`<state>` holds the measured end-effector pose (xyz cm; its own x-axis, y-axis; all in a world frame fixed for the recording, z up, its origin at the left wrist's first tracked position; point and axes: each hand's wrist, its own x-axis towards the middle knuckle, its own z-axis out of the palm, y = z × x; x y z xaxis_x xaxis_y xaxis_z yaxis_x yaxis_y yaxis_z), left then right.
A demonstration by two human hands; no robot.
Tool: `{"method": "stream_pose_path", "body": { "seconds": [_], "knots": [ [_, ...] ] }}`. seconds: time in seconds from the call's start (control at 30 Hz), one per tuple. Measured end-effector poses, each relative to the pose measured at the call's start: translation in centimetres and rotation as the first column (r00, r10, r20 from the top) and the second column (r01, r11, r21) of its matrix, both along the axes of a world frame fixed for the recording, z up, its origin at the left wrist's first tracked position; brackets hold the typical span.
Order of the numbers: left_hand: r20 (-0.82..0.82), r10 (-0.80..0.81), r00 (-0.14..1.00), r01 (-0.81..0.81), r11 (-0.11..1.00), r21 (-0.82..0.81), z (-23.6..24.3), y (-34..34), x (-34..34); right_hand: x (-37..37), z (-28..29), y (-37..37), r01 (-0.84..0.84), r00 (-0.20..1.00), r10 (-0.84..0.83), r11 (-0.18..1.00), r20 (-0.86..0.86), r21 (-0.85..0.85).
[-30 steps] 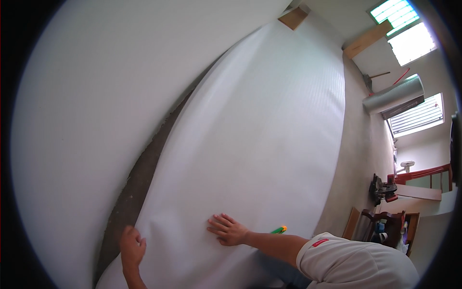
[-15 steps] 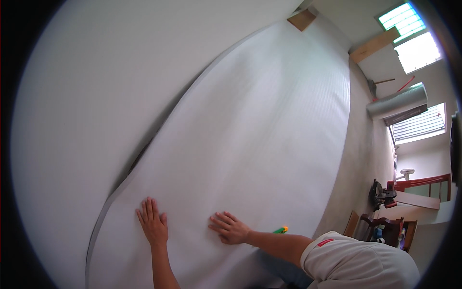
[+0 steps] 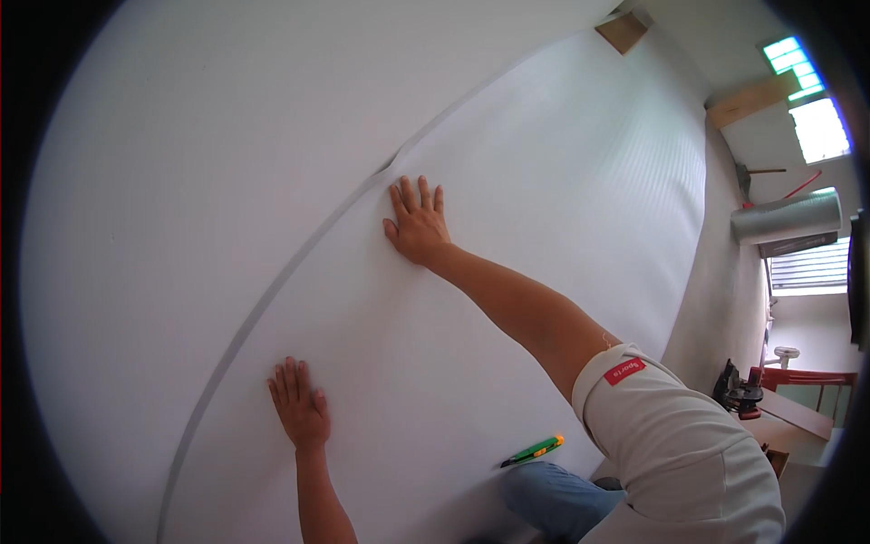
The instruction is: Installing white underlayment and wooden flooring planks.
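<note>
A large white sheet [image 3: 544, 208] lies spread out in front of me, its left edge running in a curve next to another white surface [image 3: 199, 154]. My left hand [image 3: 299, 408] is pressed flat on the sheet near that edge, fingers together and extended. My right hand [image 3: 417, 222] is stretched farther up, palm flat on the sheet right at the edge, fingers spread. Neither hand holds anything. A green and yellow utility knife [image 3: 533, 451] lies on the sheet near my blue-clad knee [image 3: 553, 494].
Wooden pieces [image 3: 622, 30] sit at the far end of the sheet. To the right stand a silver roll [image 3: 787, 218], a window, a long-handled tool against the wall, and a power tool [image 3: 739, 392] on a bench.
The dark gap along the sheet's left edge has closed to a thin line. My right hand slid far up the sheet to the edge. My left hand moved slightly inward.
</note>
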<state>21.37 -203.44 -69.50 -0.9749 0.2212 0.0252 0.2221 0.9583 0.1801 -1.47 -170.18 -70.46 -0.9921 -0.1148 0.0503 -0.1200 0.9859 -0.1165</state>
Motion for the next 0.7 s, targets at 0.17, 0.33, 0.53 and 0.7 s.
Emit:
{"method": "stream_pose_path", "body": {
  "seconds": [0.17,0.33,0.53,0.7],
  "knots": [
    [0.004,0.0,1.0,0.0,1.0,-0.013,0.7,-1.0,0.4,-0.7,0.0,-1.5,-0.039,0.996,0.041,0.999,0.083,-0.025],
    [0.024,0.04,0.999,-0.039,0.999,-0.019,0.0,-0.1,0.3,-1.0,-1.1,-0.5,-0.047,0.999,0.047,0.998,-0.022,0.043],
    [-0.009,0.052,0.999,-0.051,0.998,0.035,0.8,-0.5,1.0,7.5,-0.2,-1.3,-0.139,0.99,0.141,0.988,0.027,-0.063],
    [-0.07,0.029,0.997,-0.027,0.999,0.028,0.7,-0.5,1.5,10.1,1.0,-1.9,-0.218,0.976,0.218,0.976,0.006,0.006]
  ]
}}
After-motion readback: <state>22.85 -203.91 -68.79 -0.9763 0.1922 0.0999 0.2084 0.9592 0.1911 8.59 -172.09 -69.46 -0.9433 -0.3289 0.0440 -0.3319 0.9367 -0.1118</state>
